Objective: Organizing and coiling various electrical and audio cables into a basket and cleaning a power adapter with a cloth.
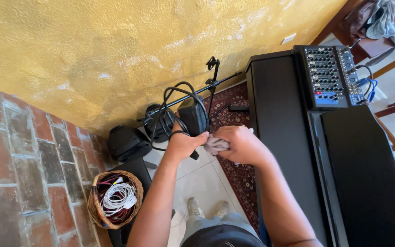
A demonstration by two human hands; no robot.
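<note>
My left hand (186,144) is closed around a black cable (179,98) that loops up above the hand, with a black plug end sticking out below it. Pressed against it, my right hand (242,145) grips a grey cloth (216,145) bunched between the two hands. Both hands are raised in front of me, above the white tiled floor (202,180). My feet in light shoes (206,209) show below.
A black digital piano (289,137) stands at the right with an audio mixer (328,75) on top. A black microphone stand (209,87), speakers (126,142) and a wicker basket of cables (114,199) sit by the yellow wall. A patterned red rug (238,176) lies underfoot.
</note>
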